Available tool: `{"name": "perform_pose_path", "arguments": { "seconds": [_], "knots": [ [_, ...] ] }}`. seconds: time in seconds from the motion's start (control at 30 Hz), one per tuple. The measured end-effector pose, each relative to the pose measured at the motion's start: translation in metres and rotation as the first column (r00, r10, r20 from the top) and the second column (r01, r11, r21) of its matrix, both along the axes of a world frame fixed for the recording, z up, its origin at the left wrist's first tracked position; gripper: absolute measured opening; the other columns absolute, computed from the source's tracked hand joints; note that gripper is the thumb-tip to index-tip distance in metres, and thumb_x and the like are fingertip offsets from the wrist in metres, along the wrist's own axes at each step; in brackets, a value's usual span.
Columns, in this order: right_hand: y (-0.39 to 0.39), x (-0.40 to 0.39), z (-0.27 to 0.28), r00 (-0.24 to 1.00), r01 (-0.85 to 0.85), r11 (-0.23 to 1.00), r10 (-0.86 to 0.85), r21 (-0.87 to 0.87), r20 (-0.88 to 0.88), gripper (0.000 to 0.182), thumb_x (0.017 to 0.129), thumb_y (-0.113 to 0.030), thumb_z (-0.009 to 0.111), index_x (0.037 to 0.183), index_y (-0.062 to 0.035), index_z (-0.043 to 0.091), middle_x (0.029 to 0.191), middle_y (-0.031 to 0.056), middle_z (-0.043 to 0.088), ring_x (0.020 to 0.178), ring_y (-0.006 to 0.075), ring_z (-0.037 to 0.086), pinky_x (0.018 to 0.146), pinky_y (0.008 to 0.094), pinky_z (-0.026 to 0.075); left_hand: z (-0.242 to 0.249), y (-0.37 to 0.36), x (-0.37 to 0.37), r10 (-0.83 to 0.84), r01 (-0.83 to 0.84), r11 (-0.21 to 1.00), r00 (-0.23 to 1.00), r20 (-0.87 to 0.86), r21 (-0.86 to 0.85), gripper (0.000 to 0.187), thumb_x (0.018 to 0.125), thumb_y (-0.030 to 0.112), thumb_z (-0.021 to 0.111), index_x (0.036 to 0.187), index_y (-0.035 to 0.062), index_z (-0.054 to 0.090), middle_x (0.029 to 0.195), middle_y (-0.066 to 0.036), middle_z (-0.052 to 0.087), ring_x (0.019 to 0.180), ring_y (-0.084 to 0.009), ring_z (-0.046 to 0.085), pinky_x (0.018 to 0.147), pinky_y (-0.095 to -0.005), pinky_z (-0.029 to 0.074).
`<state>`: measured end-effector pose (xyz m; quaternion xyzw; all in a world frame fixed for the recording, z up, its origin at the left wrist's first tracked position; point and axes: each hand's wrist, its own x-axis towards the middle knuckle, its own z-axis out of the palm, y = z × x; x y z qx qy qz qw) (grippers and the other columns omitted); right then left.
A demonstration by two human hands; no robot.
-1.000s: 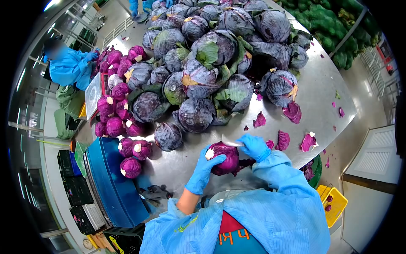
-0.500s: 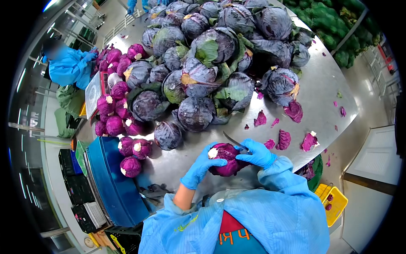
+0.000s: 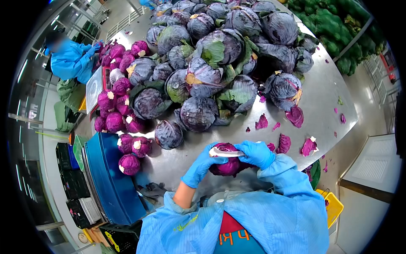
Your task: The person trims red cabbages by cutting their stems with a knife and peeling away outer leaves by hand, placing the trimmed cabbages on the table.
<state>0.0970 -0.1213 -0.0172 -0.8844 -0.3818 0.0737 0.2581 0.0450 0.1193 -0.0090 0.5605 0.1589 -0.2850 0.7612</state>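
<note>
My left hand (image 3: 202, 165), in a blue glove, is closed around the left side of a peeled red cabbage (image 3: 226, 167) held over the table's near edge. The gloved right hand (image 3: 256, 154) grips a knife (image 3: 226, 151), its handle hidden in the fingers. The blade lies flat across the cabbage's top, pointing left toward the pale stem end. Left of the hands, a small untrimmed red cabbage (image 3: 168, 134) rests on the table. Torn purple leaves (image 3: 283, 144) lie to the right.
A big heap of untrimmed red cabbages (image 3: 198, 114) covers the metal table (image 3: 325, 93). Trimmed ones (image 3: 115, 122) are piled at left beside a scale (image 3: 94, 89). A blue bin (image 3: 112, 178) stands front left, a yellow crate (image 3: 334, 209) at right. A co-worker (image 3: 69, 61) stands far left.
The knife has swung from pointing up and away to lying across the cabbage's top near the stem. My right hand has shifted slightly; my left still holds the cabbage.
</note>
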Motion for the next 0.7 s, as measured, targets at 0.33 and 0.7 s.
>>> {"name": "perform_pose_path", "arguments": {
  "seconds": [0.33, 0.7],
  "knots": [
    [-0.024, 0.021, -0.007, 0.929, 0.196, 0.975, -0.149, -0.108, 0.340, 0.033, 0.077, -0.031, 0.070, 0.107, -0.0206, 0.060, 0.082, 0.0021, 0.059, 0.067, 0.0212, 0.063, 0.053, 0.0372, 0.050, 0.003, -0.014, -0.013, -0.223, 0.151, 0.904, 0.964, 0.141, 0.401, 0.100, 0.059, 0.026, 0.088, 0.141, 0.0008, 0.037, 0.136, -0.016, 0.045, 0.125, -0.0277, 0.046, 0.108, -0.0363, 0.037],
    [-0.046, 0.001, 0.014, 0.588, 0.588, 0.804, -0.349, 0.090, -0.730, 0.068, 0.079, -0.031, 0.078, 0.137, -0.0093, 0.052, 0.091, 0.0037, 0.062, 0.081, 0.0117, 0.056, 0.075, 0.0275, 0.049, 0.007, 0.008, -0.036, -0.293, 0.205, 0.924, 0.922, 0.255, 0.323, 0.108, 0.054, 0.017, 0.092, 0.144, 0.0043, 0.033, 0.140, -0.011, 0.040, 0.131, -0.0229, 0.040, 0.111, -0.0346, 0.032]
  ]
}}
